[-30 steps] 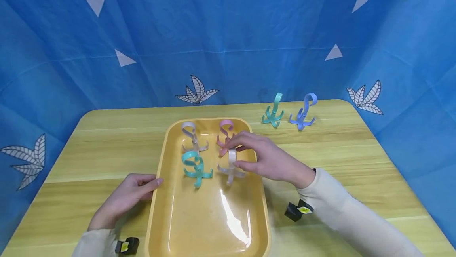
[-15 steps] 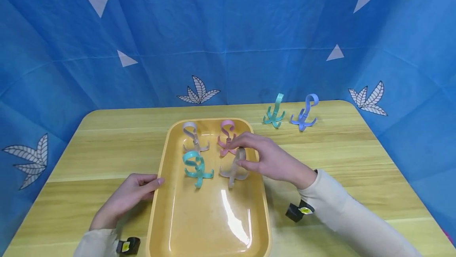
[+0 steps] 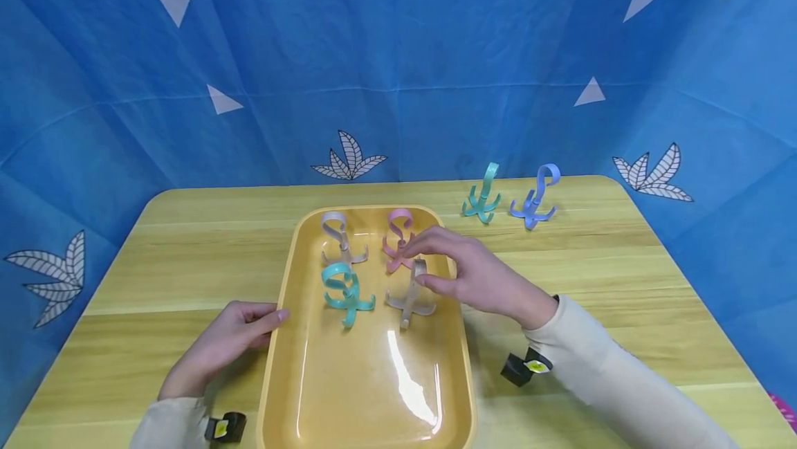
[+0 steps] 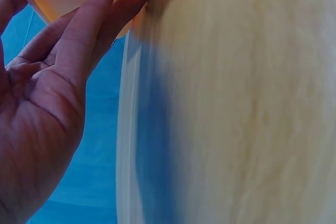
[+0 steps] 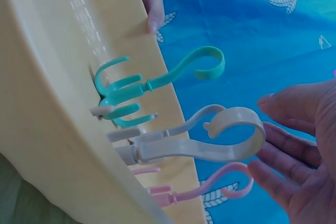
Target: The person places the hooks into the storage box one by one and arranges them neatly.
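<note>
My left hand grips the left rim of a yellow tray, thumb over the edge and fingers against the outside. My right hand reaches over the right rim, thumb and fingers loosely spread around the curled top of a beige multi-prong hanging hook. In the right wrist view, a gap shows between the thumb and that curl, with fingertips close behind it. A turquoise hook, a greyish-white hook and a pink hook also stand upright in the tray.
Behind the tray at the right, a green hook and a blue-violet hook stand on the wooden table. Blue cloth with leaf and triangle prints surrounds the table's back and sides.
The beige hook's curled top has turned and shifted slightly right between my right thumb and fingers, then stayed put. The left hand and the other hooks keep their places.
</note>
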`<state>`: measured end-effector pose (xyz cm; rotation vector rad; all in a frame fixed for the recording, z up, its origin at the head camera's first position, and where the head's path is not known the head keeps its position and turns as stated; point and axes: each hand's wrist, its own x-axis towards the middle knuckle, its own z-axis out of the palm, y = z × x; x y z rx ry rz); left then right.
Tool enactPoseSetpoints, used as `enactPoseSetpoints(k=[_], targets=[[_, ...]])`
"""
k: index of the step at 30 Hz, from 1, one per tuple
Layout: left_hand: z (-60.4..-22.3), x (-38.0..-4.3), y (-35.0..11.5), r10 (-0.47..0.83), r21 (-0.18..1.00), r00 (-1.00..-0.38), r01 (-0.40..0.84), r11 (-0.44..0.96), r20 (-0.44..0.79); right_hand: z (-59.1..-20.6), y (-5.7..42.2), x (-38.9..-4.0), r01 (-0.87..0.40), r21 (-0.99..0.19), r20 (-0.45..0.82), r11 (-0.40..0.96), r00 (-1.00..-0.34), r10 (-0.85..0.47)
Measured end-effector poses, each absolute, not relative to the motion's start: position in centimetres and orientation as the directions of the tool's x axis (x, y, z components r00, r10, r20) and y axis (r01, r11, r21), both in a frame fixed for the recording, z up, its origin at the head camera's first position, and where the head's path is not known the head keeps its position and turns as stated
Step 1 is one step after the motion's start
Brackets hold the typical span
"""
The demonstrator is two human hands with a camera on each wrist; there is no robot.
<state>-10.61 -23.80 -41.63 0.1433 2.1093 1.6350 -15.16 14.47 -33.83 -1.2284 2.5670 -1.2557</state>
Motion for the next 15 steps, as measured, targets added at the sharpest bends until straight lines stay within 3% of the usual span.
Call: enactPoseSetpoints(k=[15], targets=[[-41.7, -10.5, -23.9, 0.374, 0.940, -0.879, -0.198, 0.278, -0.296, -33.2, 15.8, -15.4, -0.633, -0.687, 0.338, 0.356, -0.713, -0.615]])
